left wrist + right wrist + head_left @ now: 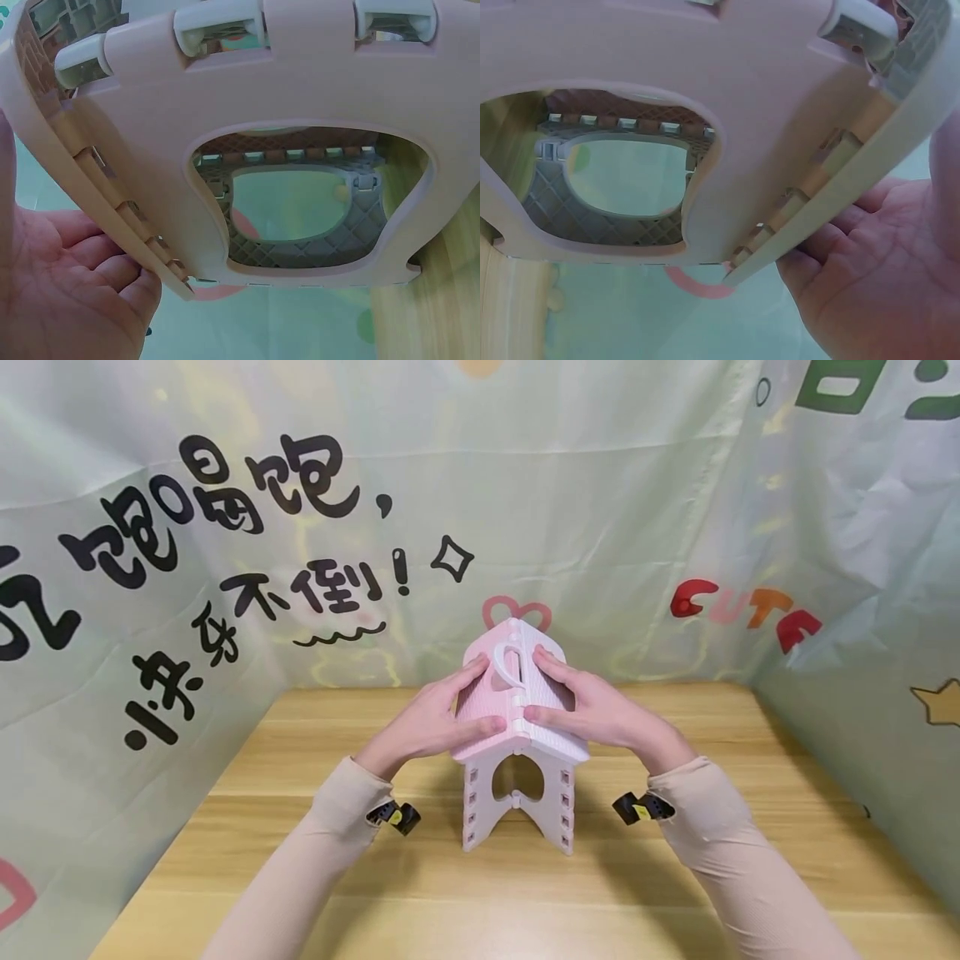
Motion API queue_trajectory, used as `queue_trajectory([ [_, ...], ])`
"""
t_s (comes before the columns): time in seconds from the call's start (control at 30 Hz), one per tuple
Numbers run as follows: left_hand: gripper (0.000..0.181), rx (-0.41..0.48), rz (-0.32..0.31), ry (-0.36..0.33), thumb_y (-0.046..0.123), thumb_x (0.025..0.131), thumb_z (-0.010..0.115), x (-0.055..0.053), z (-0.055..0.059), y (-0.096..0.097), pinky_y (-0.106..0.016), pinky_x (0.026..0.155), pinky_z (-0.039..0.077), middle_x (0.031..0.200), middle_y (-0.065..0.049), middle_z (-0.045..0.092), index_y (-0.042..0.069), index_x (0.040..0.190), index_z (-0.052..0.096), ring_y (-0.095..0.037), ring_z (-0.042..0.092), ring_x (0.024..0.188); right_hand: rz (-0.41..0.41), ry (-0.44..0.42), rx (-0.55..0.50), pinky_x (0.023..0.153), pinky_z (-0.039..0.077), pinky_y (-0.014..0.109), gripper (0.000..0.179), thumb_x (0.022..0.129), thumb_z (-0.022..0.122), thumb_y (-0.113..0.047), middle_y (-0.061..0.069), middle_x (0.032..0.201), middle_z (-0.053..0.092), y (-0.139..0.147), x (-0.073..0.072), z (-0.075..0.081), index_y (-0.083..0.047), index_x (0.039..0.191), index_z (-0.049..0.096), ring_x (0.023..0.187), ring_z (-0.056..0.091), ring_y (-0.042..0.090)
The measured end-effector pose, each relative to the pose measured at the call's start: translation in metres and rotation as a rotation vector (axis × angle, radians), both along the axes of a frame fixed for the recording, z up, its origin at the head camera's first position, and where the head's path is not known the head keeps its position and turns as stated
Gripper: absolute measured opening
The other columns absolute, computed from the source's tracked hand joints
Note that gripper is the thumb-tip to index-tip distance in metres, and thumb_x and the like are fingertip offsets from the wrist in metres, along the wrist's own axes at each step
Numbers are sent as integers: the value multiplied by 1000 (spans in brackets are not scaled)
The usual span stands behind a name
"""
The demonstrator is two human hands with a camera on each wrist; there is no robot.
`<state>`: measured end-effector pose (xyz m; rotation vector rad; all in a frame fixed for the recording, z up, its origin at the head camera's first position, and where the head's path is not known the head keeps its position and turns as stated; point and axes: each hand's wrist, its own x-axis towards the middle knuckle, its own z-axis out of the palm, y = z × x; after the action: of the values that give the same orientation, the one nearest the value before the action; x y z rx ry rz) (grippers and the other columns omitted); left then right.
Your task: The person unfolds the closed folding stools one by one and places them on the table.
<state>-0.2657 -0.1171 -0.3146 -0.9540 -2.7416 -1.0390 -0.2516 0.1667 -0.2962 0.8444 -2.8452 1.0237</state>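
Note:
A pink and white folding stool (482,697) stands on the table with its two top halves bent into a peak. Along the ridge run hinges and a white curved handle (504,670). Below, the pale end panel (477,814) has a rounded opening in its middle. My left hand (431,718) rests spread on the pink half, and my right hand (600,708) on the white half. Both thumbs lie close to the ridge. From underneath, the left wrist view shows the fingers (112,259) against the outside of the sloping half; the right wrist view matches.
The wood-grain table (300,760) reaches back to a pale printed cloth (600,527), which also hangs along both sides. Small black cameras sit at the left wrist (395,816) and the right wrist (643,807).

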Motion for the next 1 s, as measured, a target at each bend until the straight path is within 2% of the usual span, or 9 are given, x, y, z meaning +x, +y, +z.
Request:
queue_trajectory([
  [0.3,103,-15,9,-6,64,88,77,-4,-1,8,-49,132,35,178,0,30,20,170,32,-26,36,162,-27,35,11,129,35,58,93,100,74,-47,15,178,25,8,4,-5,-10,170,26,163,30,38],
  [0.6,110,-107,18,9,67,82,82,-1,5,8,-47,136,28,175,-5,34,12,166,39,-21,28,165,-38,54,82,135,23,61,96,95,78,-53,12,178,28,5,1,-11,-8,168,35,167,20,36],
  [1.0,107,-105,27,12,67,82,82,3,4,5,-48,136,28,175,-6,35,13,165,41,-22,29,165,-40,72,69,134,25,61,92,95,78,-52,12,176,32,2,7,-12,-8,166,39,166,24,37],
])
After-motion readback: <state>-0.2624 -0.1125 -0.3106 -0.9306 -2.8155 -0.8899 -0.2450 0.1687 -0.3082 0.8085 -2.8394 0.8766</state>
